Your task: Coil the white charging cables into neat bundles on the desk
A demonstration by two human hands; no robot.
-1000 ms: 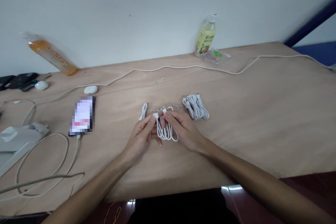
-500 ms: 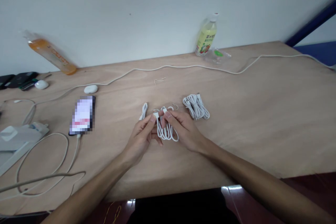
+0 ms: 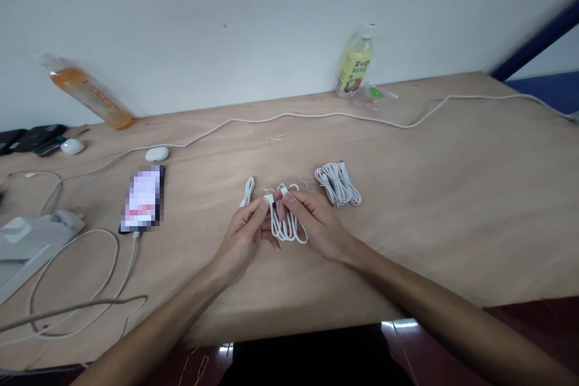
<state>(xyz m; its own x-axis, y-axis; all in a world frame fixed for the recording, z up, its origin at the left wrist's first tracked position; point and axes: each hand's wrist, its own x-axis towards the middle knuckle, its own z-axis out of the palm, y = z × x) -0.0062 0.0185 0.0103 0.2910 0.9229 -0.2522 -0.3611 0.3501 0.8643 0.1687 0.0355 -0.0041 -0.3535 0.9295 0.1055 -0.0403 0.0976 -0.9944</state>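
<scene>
Between my two hands are looped white USB cables [image 3: 284,230], held above the wooden table. My left hand [image 3: 244,230] is closed, its thumb pinching a white connector with a metal plug. Close beside it, my right hand [image 3: 319,220] pinches a second white connector between thumb and fingers. Whether both connectors belong to one cable, I cannot tell. Behind my left fingers lies another white cable [image 3: 248,191], partly hidden. To the right of my hands, a bundle of coiled white cables [image 3: 338,184] rests on the table.
A phone [image 3: 142,199] with a cable plugged in lies left, near a white earbud case [image 3: 157,154]. A long white cord [image 3: 330,114] crosses the table [image 3: 443,205]. An orange bottle [image 3: 90,96] and a yellow-green bottle [image 3: 356,66] lean against the wall.
</scene>
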